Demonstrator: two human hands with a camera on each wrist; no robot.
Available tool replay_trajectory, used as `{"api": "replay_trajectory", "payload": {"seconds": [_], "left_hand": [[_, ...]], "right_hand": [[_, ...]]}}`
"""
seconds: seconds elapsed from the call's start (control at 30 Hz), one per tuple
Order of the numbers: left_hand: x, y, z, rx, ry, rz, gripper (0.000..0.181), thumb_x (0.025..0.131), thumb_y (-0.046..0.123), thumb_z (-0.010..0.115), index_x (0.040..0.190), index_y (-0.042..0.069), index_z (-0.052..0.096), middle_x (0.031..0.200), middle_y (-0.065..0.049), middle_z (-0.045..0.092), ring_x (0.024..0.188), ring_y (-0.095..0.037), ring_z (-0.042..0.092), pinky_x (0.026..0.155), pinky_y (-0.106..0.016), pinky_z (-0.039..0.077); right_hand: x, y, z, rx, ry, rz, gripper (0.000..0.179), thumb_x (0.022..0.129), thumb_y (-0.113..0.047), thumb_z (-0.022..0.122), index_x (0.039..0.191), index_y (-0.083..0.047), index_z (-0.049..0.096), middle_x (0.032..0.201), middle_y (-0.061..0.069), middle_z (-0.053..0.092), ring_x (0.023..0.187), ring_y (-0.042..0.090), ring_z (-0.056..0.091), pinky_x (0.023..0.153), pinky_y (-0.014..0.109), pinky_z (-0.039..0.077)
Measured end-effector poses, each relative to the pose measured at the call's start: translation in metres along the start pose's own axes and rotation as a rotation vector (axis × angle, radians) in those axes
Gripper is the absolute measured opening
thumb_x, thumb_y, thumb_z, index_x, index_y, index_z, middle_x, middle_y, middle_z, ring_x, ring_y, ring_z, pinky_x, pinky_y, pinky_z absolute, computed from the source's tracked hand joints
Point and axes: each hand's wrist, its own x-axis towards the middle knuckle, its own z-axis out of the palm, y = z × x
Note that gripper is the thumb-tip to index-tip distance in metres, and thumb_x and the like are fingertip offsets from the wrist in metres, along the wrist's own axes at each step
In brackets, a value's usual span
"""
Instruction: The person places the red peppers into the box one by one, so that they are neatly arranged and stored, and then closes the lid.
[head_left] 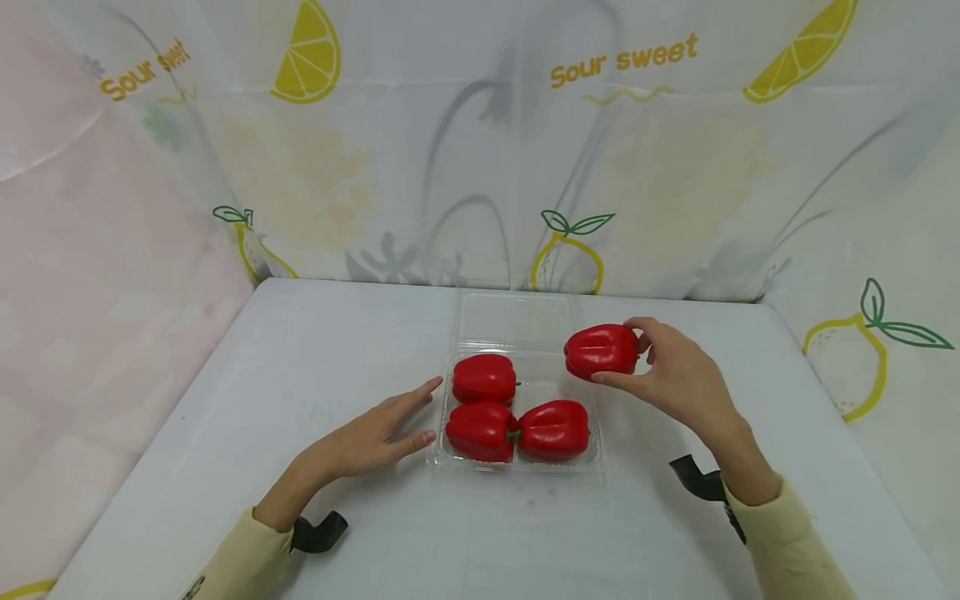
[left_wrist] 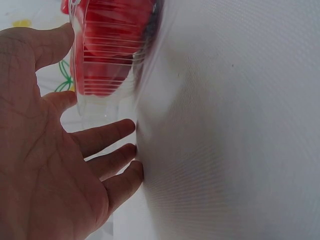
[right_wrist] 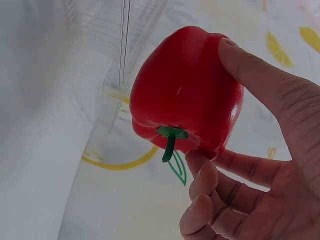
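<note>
My right hand holds a red bell pepper between thumb and fingers, raised above the right back part of a clear plastic box. In the right wrist view the held pepper's green stem points toward the camera. Three more red bell peppers lie in the box: one at the back left, one at the front left and one at the front right. My left hand is at the box's left side, fingers extended and holding nothing; in the left wrist view its thumb is close to the ribbed wall.
The box's clear lid lies folded back behind it, toward the back edge of the white table. A lemon-patterned cloth hangs behind the table. Black curved mounts sit at both wrists.
</note>
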Motion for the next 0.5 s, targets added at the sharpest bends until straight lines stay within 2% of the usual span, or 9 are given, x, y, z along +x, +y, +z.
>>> {"api": "replay_trajectory", "payload": {"seconds": [0.5], "left_hand": [[0.0001,0.0003,0.0001,-0.007,0.004,0.001,0.078,0.094,0.057,0.056,0.158,0.036,0.018,0.156,0.0,0.035,0.141,-0.025,0.034,0.107,-0.057,0.035]], "right_hand": [[0.0015,-0.0081,0.0094,0.018,0.004,-0.016,0.07,0.073,-0.042,0.086,0.126,-0.006,0.057,0.097,0.007,0.063,0.084,0.026,0.057,0.059,0.031,0.05]]}}
